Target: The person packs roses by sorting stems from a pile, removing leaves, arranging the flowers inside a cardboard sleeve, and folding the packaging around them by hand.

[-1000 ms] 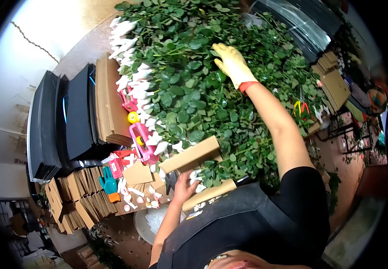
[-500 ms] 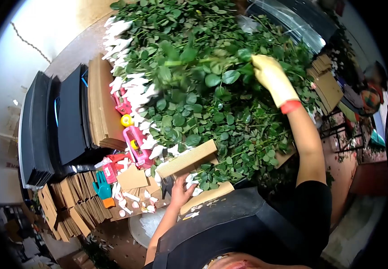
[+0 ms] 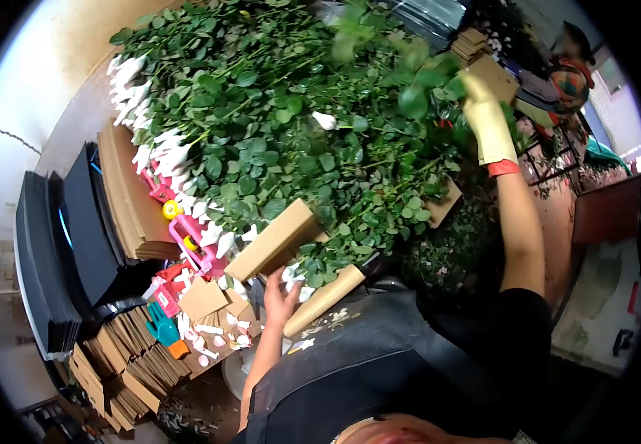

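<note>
My right hand (image 3: 484, 122), in a pale yellow glove with a red cuff, is closed on a leafy rose stem (image 3: 413, 98) at the right of the pile. Motion blurs part of that stem. Down at the near edge, my bare left hand (image 3: 282, 302) curls around a few white-wrapped rose buds (image 3: 290, 277); some fingers are hidden. These buds lie between a folded cardboard strip (image 3: 276, 238) and a rounded cardboard edge (image 3: 325, 300). A broad heap of leafy rose stems (image 3: 283, 159) fills the table, with a single white-wrapped bud (image 3: 324, 120) on top.
Pink tape dispensers (image 3: 196, 244) stand left of the buds. Beside them are black sheets (image 3: 87, 222), tall cardboard sheets (image 3: 132, 192) and folded cardboard pieces (image 3: 128, 351). A teal glove (image 3: 162, 325) lies near loose petals. Another person (image 3: 572, 74) is at the far right.
My right hand has swung right with the leafy stem. The view has shifted, so the table sits farther left. My left hand stays at the buds by the cardboard.
</note>
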The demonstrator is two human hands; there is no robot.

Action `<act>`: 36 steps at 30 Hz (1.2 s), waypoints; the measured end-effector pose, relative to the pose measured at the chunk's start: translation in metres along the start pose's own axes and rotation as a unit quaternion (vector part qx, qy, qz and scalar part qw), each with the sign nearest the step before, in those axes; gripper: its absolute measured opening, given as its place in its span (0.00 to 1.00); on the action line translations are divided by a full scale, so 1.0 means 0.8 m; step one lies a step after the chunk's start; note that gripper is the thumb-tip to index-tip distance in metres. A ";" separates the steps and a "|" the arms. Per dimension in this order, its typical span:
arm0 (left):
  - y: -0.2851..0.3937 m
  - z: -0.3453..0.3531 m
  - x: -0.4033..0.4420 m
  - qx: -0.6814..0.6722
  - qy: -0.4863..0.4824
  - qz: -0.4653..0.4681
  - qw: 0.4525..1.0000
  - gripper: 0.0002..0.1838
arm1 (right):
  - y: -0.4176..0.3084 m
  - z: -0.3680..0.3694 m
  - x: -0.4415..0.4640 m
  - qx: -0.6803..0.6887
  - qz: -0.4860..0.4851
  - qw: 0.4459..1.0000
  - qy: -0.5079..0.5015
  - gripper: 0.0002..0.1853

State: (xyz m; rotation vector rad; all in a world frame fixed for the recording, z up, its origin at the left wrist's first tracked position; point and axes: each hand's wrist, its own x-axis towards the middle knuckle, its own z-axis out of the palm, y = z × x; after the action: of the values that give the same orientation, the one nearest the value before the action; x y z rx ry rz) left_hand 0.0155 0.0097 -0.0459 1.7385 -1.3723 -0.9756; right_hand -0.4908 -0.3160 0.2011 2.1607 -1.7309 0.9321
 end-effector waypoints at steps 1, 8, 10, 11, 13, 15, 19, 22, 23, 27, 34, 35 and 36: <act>0.001 0.000 -0.004 -0.008 0.000 -0.004 1.000 0.32 | 0.013 -0.018 -0.006 -0.003 0.030 0.998 0.052 0.25; -0.011 0.004 -0.007 -0.033 0.009 -0.028 0.999 0.31 | 0.175 -0.095 -0.102 -0.420 0.324 0.841 -0.107 0.30; -0.011 0.005 -0.008 -0.026 0.009 -0.020 0.999 0.31 | 0.147 -0.063 -0.103 -0.258 0.183 0.948 -0.044 0.26; -0.017 0.005 -0.007 -0.031 0.007 -0.024 0.999 0.31 | 0.105 -0.042 -0.097 -0.073 0.216 0.971 -0.075 0.24; -0.013 -0.001 -0.006 -0.013 -0.004 -0.030 0.999 0.31 | 0.046 0.018 -0.081 0.059 0.187 0.967 -0.164 0.21; -0.004 -0.004 -0.005 -0.027 -0.020 -0.053 0.998 0.30 | 0.019 0.089 -0.064 0.115 0.161 0.950 -0.243 0.24; 0.002 -0.005 -0.006 -0.054 -0.030 -0.066 0.996 0.29 | -0.007 0.203 -0.065 -0.029 0.061 0.910 -0.409 0.25; -0.001 -0.006 -0.005 -0.028 -0.022 -0.042 0.998 0.28 | 0.005 0.249 -0.074 -0.077 0.002 0.943 -0.324 0.12; 0.011 -0.008 -0.006 -0.045 -0.033 -0.072 0.996 0.28 | 0.002 0.227 -0.062 -0.053 0.003 0.956 -0.287 0.09; 0.024 -0.007 -0.006 -0.004 -0.025 -0.062 0.998 0.29 | 0.038 0.151 -0.009 0.035 0.053 0.998 -0.008 0.06; 0.031 -0.009 -0.001 0.051 0.011 0.015 0.999 0.22 | -0.072 -0.011 0.014 0.109 -0.095 0.988 -0.059 0.17; 0.032 -0.010 0.001 0.065 0.027 0.027 0.997 0.17 | -0.103 -0.010 -0.001 0.155 -0.148 0.973 -0.081 0.16; 0.029 -0.011 0.006 0.114 0.046 0.055 0.991 0.15 | -0.140 -0.011 -0.014 0.202 -0.198 0.953 -0.108 0.15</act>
State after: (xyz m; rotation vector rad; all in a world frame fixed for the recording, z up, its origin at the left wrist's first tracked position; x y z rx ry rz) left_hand 0.0135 0.0011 -0.0222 1.8259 -1.5506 -0.6912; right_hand -0.3903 -0.2703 0.2251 2.8247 -1.1757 1.0365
